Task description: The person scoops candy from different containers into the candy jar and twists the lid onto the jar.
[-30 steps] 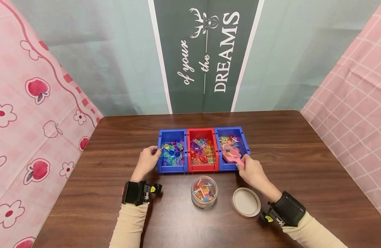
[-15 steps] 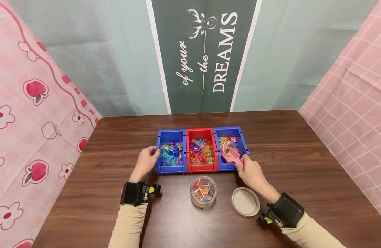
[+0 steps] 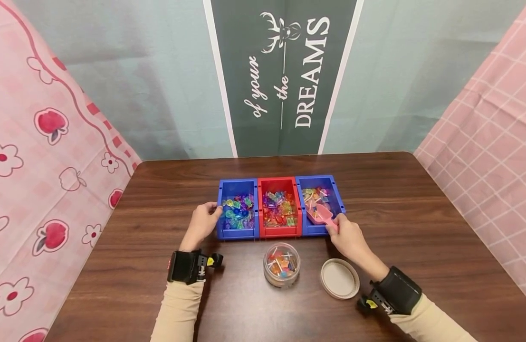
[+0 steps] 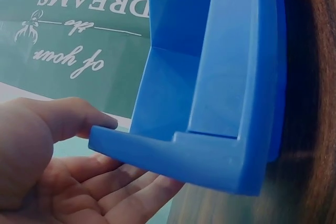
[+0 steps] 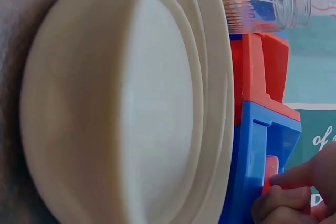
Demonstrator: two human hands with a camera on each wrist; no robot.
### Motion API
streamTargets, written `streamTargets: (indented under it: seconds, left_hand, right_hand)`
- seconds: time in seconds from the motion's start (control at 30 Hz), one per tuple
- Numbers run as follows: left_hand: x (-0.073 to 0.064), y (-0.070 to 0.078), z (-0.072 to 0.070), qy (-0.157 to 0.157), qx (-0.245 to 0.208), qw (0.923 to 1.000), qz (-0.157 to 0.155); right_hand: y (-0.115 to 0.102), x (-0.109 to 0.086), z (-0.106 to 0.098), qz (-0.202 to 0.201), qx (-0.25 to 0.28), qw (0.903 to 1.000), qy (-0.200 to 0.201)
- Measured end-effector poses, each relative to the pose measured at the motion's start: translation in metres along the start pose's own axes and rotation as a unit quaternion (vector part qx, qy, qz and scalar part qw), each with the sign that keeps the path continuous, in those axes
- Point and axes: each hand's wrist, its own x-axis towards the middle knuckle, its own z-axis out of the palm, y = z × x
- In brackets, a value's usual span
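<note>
Here, my left hand (image 3: 204, 221) pinches the outer side wall of the left blue bin (image 3: 238, 233), presumably to steady the row. My right hand (image 3: 350, 240) grips the pink scoop (image 3: 324, 213) by its handle, apparently so the blade reaches the candy-like pieces (image 3: 322, 194) inside the right blue bin (image 3: 316, 230). A jar (image 3: 282, 281) stands uncovered before the red bin (image 3: 280, 232), a pale lid (image 3: 339, 279) lying nearby.

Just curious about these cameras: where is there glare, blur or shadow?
Head view: glare on the table in front of the jar; right wrist view: the lid blurred along its near edge; left wrist view: the table dark beside the blue bin.
</note>
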Motion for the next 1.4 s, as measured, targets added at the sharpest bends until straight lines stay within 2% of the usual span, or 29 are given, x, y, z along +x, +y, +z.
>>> streamTargets:
  seconds: [0.23,0.5,0.8,1.4]
  left_hand:
    - [0.0,-0.001,0.0,-0.009,-0.005,0.9999,-0.003]
    - [0.002,-0.002,-0.001,-0.014,-0.016,0.9998,-0.006]
    - [0.001,-0.002,-0.002,-0.026,-0.02,0.9994,-0.013]
    - [0.001,-0.002,-0.001,-0.024,-0.031,0.9989,-0.027]
  right_hand:
    - [-0.002,-0.001,-0.001,-0.022,-0.019,0.9995,-0.009]
    - [0.0,-0.002,0.004,-0.035,-0.009,0.9992,0.015]
    - [0.002,-0.002,0.003,-0.011,0.013,0.9998,0.013]
    - [0.005,-0.013,-0.009,-0.015,0.04,0.9983,0.04]
